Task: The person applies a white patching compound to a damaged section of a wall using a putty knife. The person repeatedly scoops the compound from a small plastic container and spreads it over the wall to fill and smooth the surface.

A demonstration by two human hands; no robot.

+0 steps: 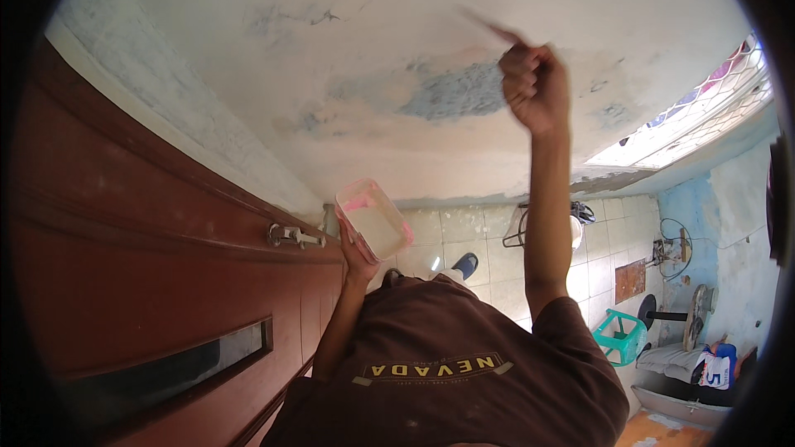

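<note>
My left hand [358,260] grips a clear plastic tub [374,219] with a pink rim by its near left side. Off-white paste lies inside the tub, and some pink shows through its wall. Raised high on the right, my right hand [534,87] is closed around a thin tool that looks like a putty knife [484,21]. Motion blurs it, and my fingers hide its handle. The tool points up and left across the pale wall [373,141]; I cannot tell whether it touches. Near that hand, the wall has a rough grey-blue patch [455,91] and several cracks.
A brown door [166,223] with a metal handle [294,237] stands close on my left. At right are a meshed window [696,116], a green plastic stool [621,336] and a grey bag [667,360]. A dark slipper [466,266] shows on the tiled floor [497,269].
</note>
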